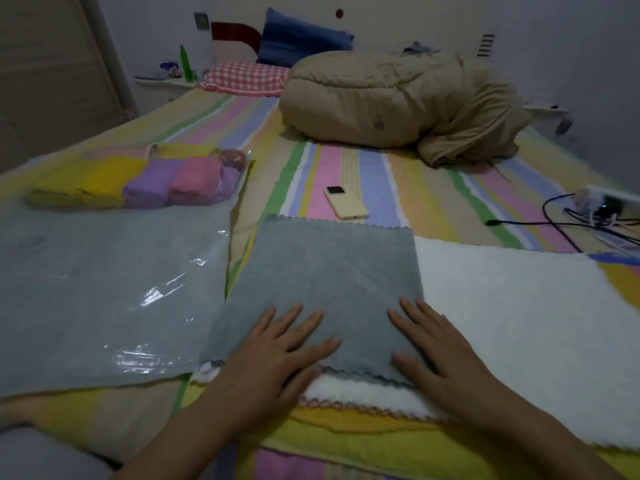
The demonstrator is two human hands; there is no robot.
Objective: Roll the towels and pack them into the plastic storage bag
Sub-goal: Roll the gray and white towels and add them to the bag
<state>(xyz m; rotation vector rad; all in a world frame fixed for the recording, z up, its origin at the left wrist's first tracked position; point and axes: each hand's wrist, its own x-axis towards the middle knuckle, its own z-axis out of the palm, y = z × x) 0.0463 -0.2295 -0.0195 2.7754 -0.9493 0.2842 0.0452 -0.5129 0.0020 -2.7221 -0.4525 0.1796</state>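
Hands: left hand (277, 344) and right hand (440, 348) lie flat with fingers spread, pressing the near edge of the grey towel (329, 271); nothing gripped. Towel lies unrolled atop white towel (519, 306) on the bed (433, 188). Plastic storage bag (104, 289) is just left, with rolled towels (149, 181) at its far end. Risk: rolling may drag the white layer along; an uneven start would skew the roll.

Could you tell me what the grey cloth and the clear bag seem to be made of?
The flat grey cloth looks like soft matte microfibre or terry: fuzzy nap, scalloped edge. The clear storage bag looks like thin glossy plastic: see-through, creased highlights.
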